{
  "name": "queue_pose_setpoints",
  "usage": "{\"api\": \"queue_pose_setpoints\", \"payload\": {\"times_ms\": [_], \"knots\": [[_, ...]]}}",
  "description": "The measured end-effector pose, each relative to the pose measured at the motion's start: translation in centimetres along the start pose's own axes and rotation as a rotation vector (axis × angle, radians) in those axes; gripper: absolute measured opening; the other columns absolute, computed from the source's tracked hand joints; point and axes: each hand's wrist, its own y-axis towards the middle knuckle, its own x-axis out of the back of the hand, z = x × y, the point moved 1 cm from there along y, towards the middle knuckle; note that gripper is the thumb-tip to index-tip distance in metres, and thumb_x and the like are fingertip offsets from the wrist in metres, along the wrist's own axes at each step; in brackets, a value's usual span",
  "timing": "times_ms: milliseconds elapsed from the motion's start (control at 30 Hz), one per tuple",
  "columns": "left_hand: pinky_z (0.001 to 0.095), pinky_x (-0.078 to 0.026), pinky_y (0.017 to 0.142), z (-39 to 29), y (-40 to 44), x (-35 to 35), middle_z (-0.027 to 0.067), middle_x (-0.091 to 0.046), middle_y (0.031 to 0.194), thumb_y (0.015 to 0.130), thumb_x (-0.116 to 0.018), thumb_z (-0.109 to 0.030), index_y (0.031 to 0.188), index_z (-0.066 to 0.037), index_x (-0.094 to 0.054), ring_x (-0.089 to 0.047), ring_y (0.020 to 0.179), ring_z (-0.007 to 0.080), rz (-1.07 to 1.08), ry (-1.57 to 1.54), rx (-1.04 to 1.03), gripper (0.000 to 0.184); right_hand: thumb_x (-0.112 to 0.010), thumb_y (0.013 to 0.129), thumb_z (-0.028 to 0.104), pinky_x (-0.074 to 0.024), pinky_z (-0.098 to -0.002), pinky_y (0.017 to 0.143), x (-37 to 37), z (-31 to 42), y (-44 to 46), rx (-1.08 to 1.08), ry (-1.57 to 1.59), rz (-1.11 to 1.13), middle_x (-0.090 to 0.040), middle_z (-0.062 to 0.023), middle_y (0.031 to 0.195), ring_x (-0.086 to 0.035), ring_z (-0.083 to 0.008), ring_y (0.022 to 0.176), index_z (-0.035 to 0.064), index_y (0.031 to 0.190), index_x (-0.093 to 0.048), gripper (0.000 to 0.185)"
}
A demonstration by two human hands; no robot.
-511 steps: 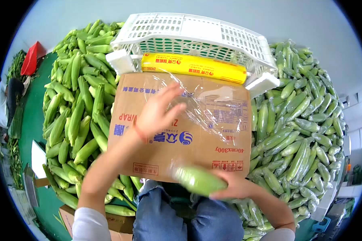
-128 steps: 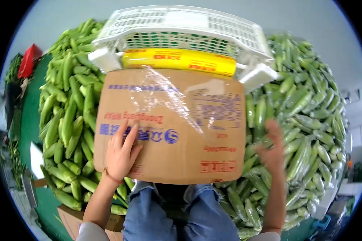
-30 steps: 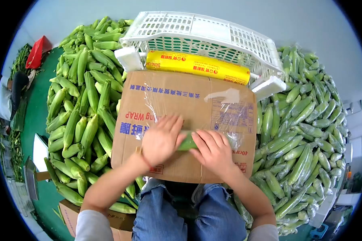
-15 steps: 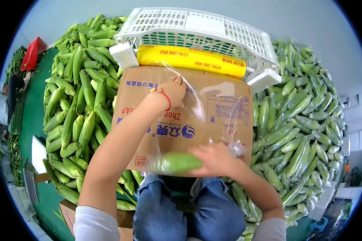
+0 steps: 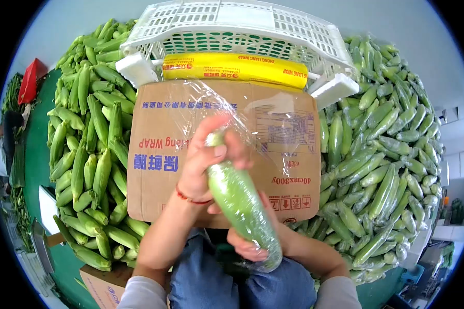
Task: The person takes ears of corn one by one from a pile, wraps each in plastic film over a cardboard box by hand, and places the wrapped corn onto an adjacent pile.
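A green ear of corn [image 5: 239, 203] in its husk, covered in shiny clear plastic film, is held at a slant above my knees. Around its narrow upper end, the fingers of my left hand [image 5: 198, 167] are closed, partly smeared by motion. My right hand [image 5: 247, 244] grips the thicker lower end from beneath. Behind them, a yellow roll of cling film [image 5: 232, 67] rests on a bar between two white foam blocks. Loose clear film [image 5: 242, 121] lies wrinkled over the printed cardboard box [image 5: 154, 129].
A white plastic crate [image 5: 242, 15] stands behind the roll. Unwrapped corn [image 5: 87, 170] is heaped on the left, film-wrapped corn [image 5: 381, 170] on the right. At far left are a red object [image 5: 32, 81] and part of another person. An open carton [image 5: 105, 286] sits low on the left.
My left hand has come back from the film near the roll to the corn's upper end. The corn has swung from lying sideways to a steep slant, with both hands on it.
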Motion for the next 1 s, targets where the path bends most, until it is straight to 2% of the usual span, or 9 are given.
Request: {"api": "queue_pose_setpoints", "payload": {"times_ms": [67, 133, 200, 400, 500, 533, 700, 867, 1000], "knots": [[0.0383, -0.056, 0.075, -0.3, -0.4, 2.1, 0.0124, -0.057, 0.090, 0.088, -0.051, -0.002, 0.111, -0.005, -0.054, -0.063, 0.081, 0.0231, 0.105, 0.106, 0.007, 0.024, -0.035, 0.089, 0.072, -0.0431, -0.0295, 0.036, 0.1, 0.2, 0.0, -0.008, -0.203, -0.100, -0.055, -0.0154, 0.081, -0.051, -0.0190, 0.046, 0.0117, 0.149, -0.022, 0.086], [0.0360, -0.054, 0.066, -1.3, -1.1, 0.8, 0.0054, -0.050, 0.076, 0.090, -0.050, -0.004, 0.095, -0.006, -0.051, -0.058, 0.069, 0.0186, -0.325, 0.389, 0.041, 0.005, -0.043, 0.092, 0.065, -0.0464, -0.0272, 0.040, 0.7, 0.8, -1.3, 0.012, -0.504, -0.361, -0.059, -0.0140, 0.091, -0.055, -0.0160, 0.052, 0.0118, 0.148, -0.024, 0.080], [0.0359, -0.053, 0.064, -1.7, -1.7, 2.4, 0.0054, -0.051, 0.079, 0.092, -0.050, -0.007, 0.097, -0.006, -0.052, -0.059, 0.072, 0.0191, -0.537, 0.519, -0.003, 0.006, -0.069, 0.086, 0.033, -0.0498, -0.0275, 0.049, -2.6, 2.5, -2.2, 0.081, -1.476, -0.748, -0.060, -0.0099, 0.093, -0.057, -0.0154, 0.055, 0.0107, 0.143, -0.033, 0.070], [0.0344, -0.052, 0.074, 0.4, -5.8, 4.6, 0.0036, -0.055, 0.086, 0.098, -0.053, -0.025, 0.101, -0.008, -0.055, -0.061, 0.082, 0.0190, -0.941, 0.222, -0.001, 0.018, -0.071, 0.083, 0.030, -0.0519, -0.0322, 0.061, -6.9, 4.1, -4.7, 0.741, -2.896, -0.797, -0.065, -0.0119, 0.087, -0.063, -0.0262, 0.067, 0.0034, 0.120, -0.061, 0.047], [0.0328, -0.052, 0.076, 1.4, -8.2, 3.1, 0.0043, -0.062, 0.093, 0.099, -0.050, -0.041, 0.104, -0.008, -0.056, -0.063, 0.088, 0.0181, -0.792, 0.277, 0.147, 0.035, -0.062, 0.090, 0.028, -0.0530, -0.0359, 0.065, -10.0, 5.7, -5.6, 1.389, -2.830, -0.420, -0.066, -0.0146, 0.084, -0.064, -0.0269, 0.069, 0.0021, 0.121, -0.059, 0.041], [0.0314, -0.054, 0.072, 1.9, -8.4, 2.3, 0.0050, -0.064, 0.094, 0.099, -0.048, -0.046, 0.106, -0.008, -0.057, -0.065, 0.086, 0.0180, -0.778, 0.330, 0.218, 0.040, -0.058, 0.093, 0.026, -0.0532, -0.0357, 0.064, -10.1, 5.4, -5.1, 1.492, -2.251, -0.510, -0.066, -0.0147, 0.082, -0.064, -0.0252, 0.068, 0.0009, 0.124, -0.055, 0.040], [0.0258, -0.046, 0.038, 3.6, -12.1, 4.3, 0.0140, -0.065, 0.102, 0.100, -0.039, -0.050, 0.132, -0.008, -0.048, -0.065, 0.071, 0.0206, -0.542, 0.206, 0.668, 0.054, -0.048, 0.100, 0.017, -0.0533, -0.0383, 0.061, -9.3, 4.8, -2.1, 1.413, -1.344, -0.143, -0.056, -0.0109, 0.068, -0.059, -0.0204, 0.059, -0.0031, 0.117, -0.048, 0.026], [0.0419, -0.049, 0.082, 3.7, -10.3, 0.8, 0.0245, -0.049, 0.126, 0.089, -0.065, -0.033, 0.146, -0.002, -0.029, -0.059, 0.100, 0.0389, 0.189, 1.449, -0.170, 0.074, -0.059, 0.096, 0.030, -0.0525, -0.0381, 0.063, -9.6, 6.4, -4.4, 1.544, -0.888, -0.115, -0.056, -0.0086, 0.076, -0.058, -0.0195, 0.063, 0.0069, 0.126, -0.039, 0.042], [0.0448, -0.047, 0.088, 4.5, -5.4, -3.3, 0.0249, -0.050, 0.125, 0.083, -0.070, -0.030, 0.143, -0.002, -0.036, -0.058, 0.106, 0.0403, 0.397, 1.743, 0.061, 0.074, -0.064, 0.088, 0.025, -0.0492, -0.0400, 0.090, -2.0, 2.8, -3.6, 1.465, -0.951, -0.509, -0.058, -0.0123, 0.110, -0.060, -0.0251, 0.101, 0.0074, 0.141, -0.031, 0.065]]}}
